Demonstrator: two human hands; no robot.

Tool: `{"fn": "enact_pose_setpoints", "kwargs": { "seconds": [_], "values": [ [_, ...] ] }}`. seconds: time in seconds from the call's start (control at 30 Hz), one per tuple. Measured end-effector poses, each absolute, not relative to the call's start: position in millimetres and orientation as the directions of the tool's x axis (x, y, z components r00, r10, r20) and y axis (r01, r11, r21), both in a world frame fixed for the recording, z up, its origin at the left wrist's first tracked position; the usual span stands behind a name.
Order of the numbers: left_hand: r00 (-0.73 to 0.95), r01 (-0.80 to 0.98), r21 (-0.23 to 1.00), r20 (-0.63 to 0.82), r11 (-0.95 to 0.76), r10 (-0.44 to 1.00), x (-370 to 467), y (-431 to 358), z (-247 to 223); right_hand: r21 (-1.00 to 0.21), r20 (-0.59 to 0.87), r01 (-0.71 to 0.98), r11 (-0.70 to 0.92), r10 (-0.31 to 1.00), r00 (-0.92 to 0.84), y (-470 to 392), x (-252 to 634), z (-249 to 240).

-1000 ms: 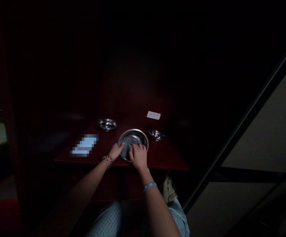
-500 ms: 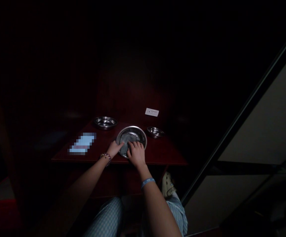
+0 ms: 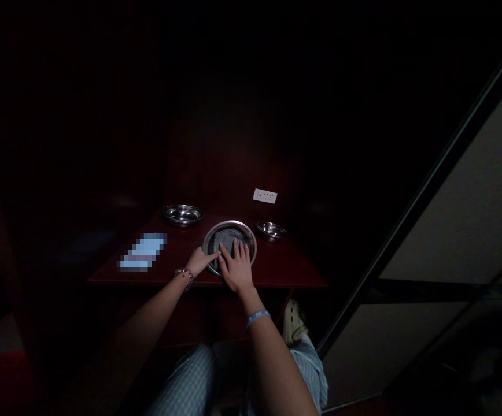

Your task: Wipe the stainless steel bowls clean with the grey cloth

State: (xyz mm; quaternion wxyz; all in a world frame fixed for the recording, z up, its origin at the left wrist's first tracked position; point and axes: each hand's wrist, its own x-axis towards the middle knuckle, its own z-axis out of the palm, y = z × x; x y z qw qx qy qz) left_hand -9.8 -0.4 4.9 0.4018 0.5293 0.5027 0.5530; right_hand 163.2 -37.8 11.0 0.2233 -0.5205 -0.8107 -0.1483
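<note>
A metal bowl (image 3: 230,223) stands near the front edge of the dark red table, tilted slightly toward me or seen at an angle. Inside it lies a grey cloth (image 3: 227,238), spread over much of the inner surface. My left hand (image 3: 198,261) grips the bowl's left rim, thumb reaching inside over the cloth and fingers hidden outside. Flat on the cloth rests my right hand (image 3: 239,268), fingers stretched out and apart, with its wrist over the near rim.
A wider metal bowl (image 3: 182,215) sits at the back left and a smaller one (image 3: 271,231) at the right. A blurred-out light blue rectangle (image 3: 143,252) lies on the table (image 3: 177,245). A white socket plate (image 3: 265,196) is on the back wall.
My right fingers have gone from curled to stretched out. The cloth lies flatter and reaches further across the bowl. My left hand keeps its place on the rim.
</note>
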Motion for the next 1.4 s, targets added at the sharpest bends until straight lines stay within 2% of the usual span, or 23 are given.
{"fn": "enact_pose_setpoints", "kwargs": {
  "seconds": [0.2,0.33,0.57,0.83,1.03,1.23,1.4],
  "values": [
    [-0.103,0.084,0.977,0.202,-0.194,0.974,-10,1,4,0.025,0.532,0.901,0.433,0.757,-0.379,-39,163,14],
    [-0.115,0.146,0.972,0.201,-0.183,0.973,-11,0,7,0.042,0.55,0.885,0.463,0.729,-0.408,-45,161,25],
    [-0.126,0.257,0.957,0.174,-0.138,0.977,-11,-6,16,0.114,0.381,0.875,0.47,0.793,-0.475,-63,155,44],
    [-0.13,0.223,0.967,0.155,-0.123,0.979,-8,-13,21,0.107,0.28,0.895,0.433,0.851,-0.445,-69,158,48],
    [-0.14,0.229,0.965,0.159,-0.124,0.977,-8,-13,21,0.145,0.312,0.878,0.456,0.821,-0.478,-75,166,55],
    [-0.127,0.24,0.961,0.174,-0.14,0.976,-8,-7,14,0.126,0.38,0.91,0.396,0.828,-0.413,-69,178,62],
    [-0.137,0.245,0.957,0.193,-0.156,0.972,-7,-2,9,0.126,0.377,0.888,0.442,0.807,-0.455,-65,174,64]
  ]
}}
